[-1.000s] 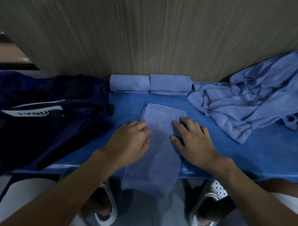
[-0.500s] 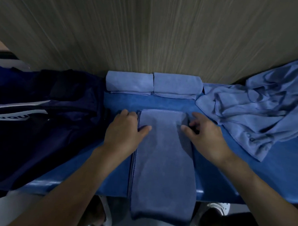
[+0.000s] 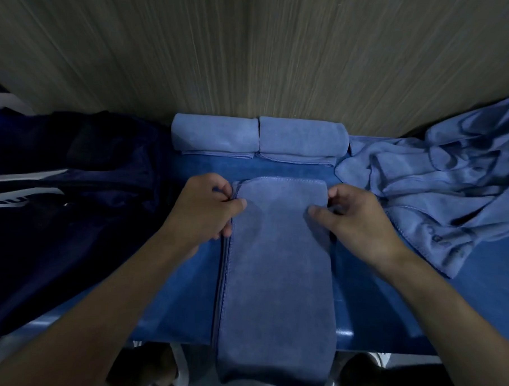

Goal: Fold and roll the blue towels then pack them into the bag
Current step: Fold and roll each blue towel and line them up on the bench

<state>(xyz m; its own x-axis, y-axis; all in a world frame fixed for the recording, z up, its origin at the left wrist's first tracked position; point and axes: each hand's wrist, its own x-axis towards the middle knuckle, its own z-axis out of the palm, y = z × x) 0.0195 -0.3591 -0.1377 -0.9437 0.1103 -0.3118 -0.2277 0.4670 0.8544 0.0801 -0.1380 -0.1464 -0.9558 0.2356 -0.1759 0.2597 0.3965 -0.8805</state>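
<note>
A blue counter (image 3: 184,292) runs along a wood-grain wall (image 3: 254,47). Two rolled towels (image 3: 215,135) sit side by side against the wall, a dark bag (image 3: 72,199) is slumped at the left and a heap of loose towels (image 3: 437,186) lies at the right. The folded towel (image 3: 276,266) lies as a long strip in the middle with its near end hanging over the counter's front edge; my left hand (image 3: 203,208) and right hand (image 3: 360,220) are at its far corners, the fingers (image 3: 338,193) and thumb of each pinching a side edge.
</note>
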